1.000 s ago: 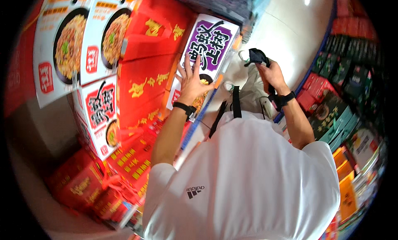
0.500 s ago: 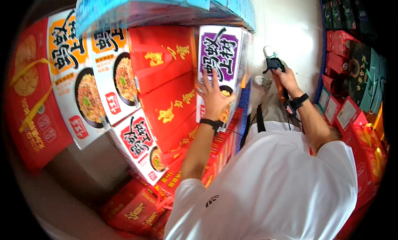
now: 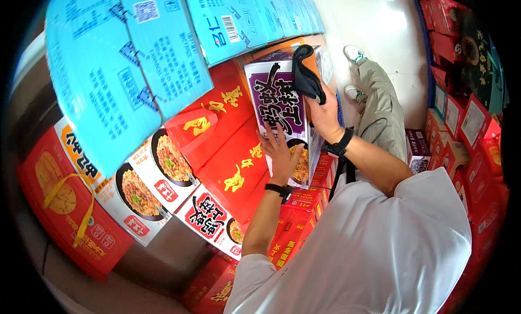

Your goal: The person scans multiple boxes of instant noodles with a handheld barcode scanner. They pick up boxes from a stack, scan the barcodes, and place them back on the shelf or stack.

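A white and purple food carton [image 3: 269,91] with a noodle-bowl picture stands among the stacked boxes. My left hand [image 3: 279,154] lies against its lower front, fingers spread and holding nothing. My right hand [image 3: 325,114] is at the carton's right edge, closed round a black, folded cloth-like item [image 3: 307,78]. That item covers part of the carton's upper right corner. The right fingertips are partly hidden behind it. Left of the carton are red gift boxes [image 3: 230,170] with gold print.
Light blue cartons [image 3: 163,59] line the far side above the red boxes. White noodle cartons [image 3: 138,192] and a red box with a yellow handle [image 3: 65,205] are at left. More red boxes [image 3: 475,167] stack at right, beside a pale tiled floor [image 3: 380,21].
My right hand has swung left from above the floor to the carton, bringing the black item along. My left hand stays on the carton. The view has shifted, showing more blue cartons.
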